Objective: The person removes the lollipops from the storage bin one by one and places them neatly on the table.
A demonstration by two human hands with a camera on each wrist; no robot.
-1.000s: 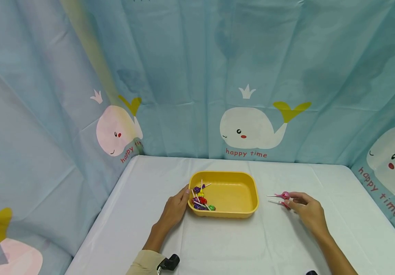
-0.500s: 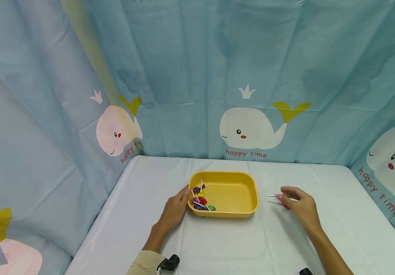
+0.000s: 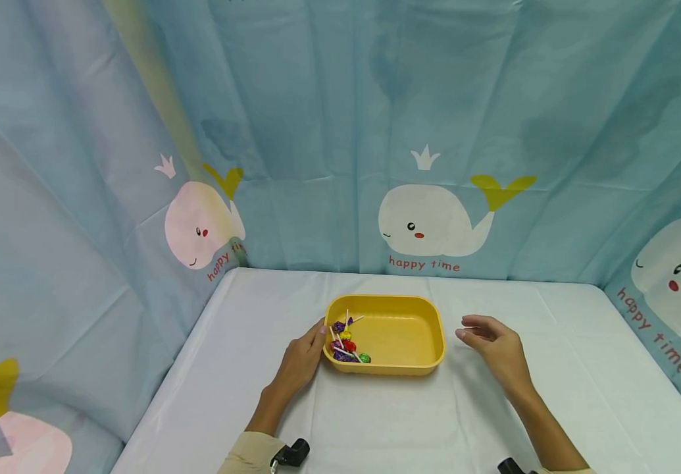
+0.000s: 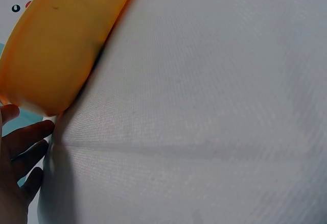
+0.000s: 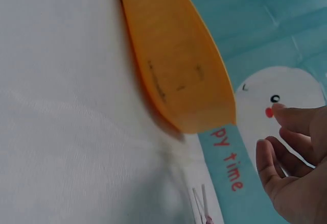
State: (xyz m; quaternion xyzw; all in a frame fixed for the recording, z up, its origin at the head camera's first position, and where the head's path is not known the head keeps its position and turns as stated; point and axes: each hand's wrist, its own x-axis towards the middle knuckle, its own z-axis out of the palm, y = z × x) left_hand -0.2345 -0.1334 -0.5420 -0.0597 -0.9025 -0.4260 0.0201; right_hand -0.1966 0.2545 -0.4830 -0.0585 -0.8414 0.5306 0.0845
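A yellow rectangular tray (image 3: 402, 332) stands on the white table. Wrapped lollipops (image 3: 349, 345) in purple, red, yellow and green are gathered at its left end. My left hand (image 3: 300, 359) holds the tray's left end, thumb at the rim and fingers along the outside. To the right of the tray hovers my right hand (image 3: 501, 354), nothing in it, thumb and fingers apart and loosely bent. Low in the right wrist view, two lollipops (image 5: 205, 208), white sticks and a pinkish head showing, lie on the table; in the head view the right hand hides them.
White cloth covers the table (image 3: 387, 421). Behind and to the sides hangs a blue curtain (image 3: 310, 131) printed with whales. A black wrist camera (image 3: 294, 452) sits at the left sleeve, and another wrist camera (image 3: 512, 466) shows at the right.
My right hand has moved left from beside the two lollipops to above them, nearer the tray, covering them in the head view. The left hand and tray have stayed put.
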